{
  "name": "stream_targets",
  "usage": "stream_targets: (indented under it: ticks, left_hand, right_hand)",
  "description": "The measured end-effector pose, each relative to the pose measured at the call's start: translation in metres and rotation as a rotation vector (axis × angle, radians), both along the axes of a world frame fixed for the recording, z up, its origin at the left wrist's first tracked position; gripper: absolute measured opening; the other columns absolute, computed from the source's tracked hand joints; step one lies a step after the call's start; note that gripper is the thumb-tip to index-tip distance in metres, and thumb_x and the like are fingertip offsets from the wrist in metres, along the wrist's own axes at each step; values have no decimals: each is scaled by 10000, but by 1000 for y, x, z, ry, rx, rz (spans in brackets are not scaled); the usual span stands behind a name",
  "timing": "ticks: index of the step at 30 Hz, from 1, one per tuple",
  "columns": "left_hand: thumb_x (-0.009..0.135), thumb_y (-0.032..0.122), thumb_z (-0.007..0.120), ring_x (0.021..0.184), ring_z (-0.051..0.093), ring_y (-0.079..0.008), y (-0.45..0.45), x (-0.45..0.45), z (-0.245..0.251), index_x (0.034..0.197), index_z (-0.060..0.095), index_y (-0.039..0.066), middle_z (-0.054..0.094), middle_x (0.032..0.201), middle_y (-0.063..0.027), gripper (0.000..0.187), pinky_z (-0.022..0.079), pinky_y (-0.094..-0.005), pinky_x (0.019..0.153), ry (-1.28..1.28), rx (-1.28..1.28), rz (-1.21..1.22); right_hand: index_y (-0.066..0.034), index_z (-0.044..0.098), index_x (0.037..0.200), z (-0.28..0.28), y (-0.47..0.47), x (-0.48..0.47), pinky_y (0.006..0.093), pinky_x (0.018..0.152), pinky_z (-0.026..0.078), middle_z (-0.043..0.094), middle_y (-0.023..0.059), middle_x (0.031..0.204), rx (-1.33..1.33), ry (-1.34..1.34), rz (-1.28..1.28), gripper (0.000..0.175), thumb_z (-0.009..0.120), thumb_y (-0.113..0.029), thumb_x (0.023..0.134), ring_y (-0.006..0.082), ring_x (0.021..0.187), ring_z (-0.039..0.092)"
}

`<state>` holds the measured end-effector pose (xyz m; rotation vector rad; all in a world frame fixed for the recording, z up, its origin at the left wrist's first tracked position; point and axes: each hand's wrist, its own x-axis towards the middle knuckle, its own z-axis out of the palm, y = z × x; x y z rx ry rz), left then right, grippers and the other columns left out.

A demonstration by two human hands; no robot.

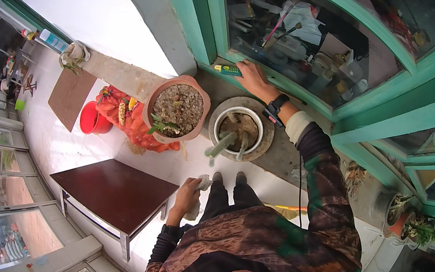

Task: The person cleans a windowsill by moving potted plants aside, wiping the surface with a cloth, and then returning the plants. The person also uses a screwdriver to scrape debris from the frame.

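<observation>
My right hand [255, 83] reaches to the sill of a green-framed window [285, 80]. Its fingers close on the end of a small green and yellow object [228, 70], whose exact kind I cannot make out. Lower down, my left hand [188, 196] grips a crumpled greyish cloth [204, 183] beside my legs. Below the sill, on a ledge [282, 152], a cactus [222, 144] leans out of a round white-rimmed pot [257, 144]. Left of it stands a larger terracotta-coloured pot [147, 113] with dry soil and a small leafy plant [164, 126].
An orange mesh sack [134, 125] with corn cobs lies beside a red bucket [93, 118]. A dark red-brown table [114, 194] stands at my left. More potted plants [422, 230] sit at the far right. Behind the glass are brushes [287, 34] and several jars.
</observation>
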<state>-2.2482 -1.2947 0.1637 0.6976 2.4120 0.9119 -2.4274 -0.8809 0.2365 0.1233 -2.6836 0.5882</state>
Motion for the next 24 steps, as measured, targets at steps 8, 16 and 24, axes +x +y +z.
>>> stream_targets:
  ticks: [8,16,24]
  left_hand:
    - [757,16,592,1000,609,-374,-37,-8,-3,1182,609,24,615,1097,-168,425,495,-409,867,10,30,83]
    - [753,-2,578,1005,606,-379,-40,-16,-7,1187,604,21,613,1102,-174,435,491,-410,876,-17,53,56]
    - [761,1,597,1040,594,-374,-46,-24,9,1199,592,12,607,1126,-177,438,479,-401,898,-17,39,25]
  right_hand:
    - [-3,610,991,-7,-13,-45,453,712,527,654,180,899,322,-93,-11,298,702,-146,746,367,861,649]
    - [54,564,977,47,15,14,490,714,512,636,249,924,143,-220,-72,264,668,-110,799,415,840,639]
    - [65,584,1059,0,24,76,470,703,541,657,239,840,266,-353,-255,364,724,-88,760,388,817,658]
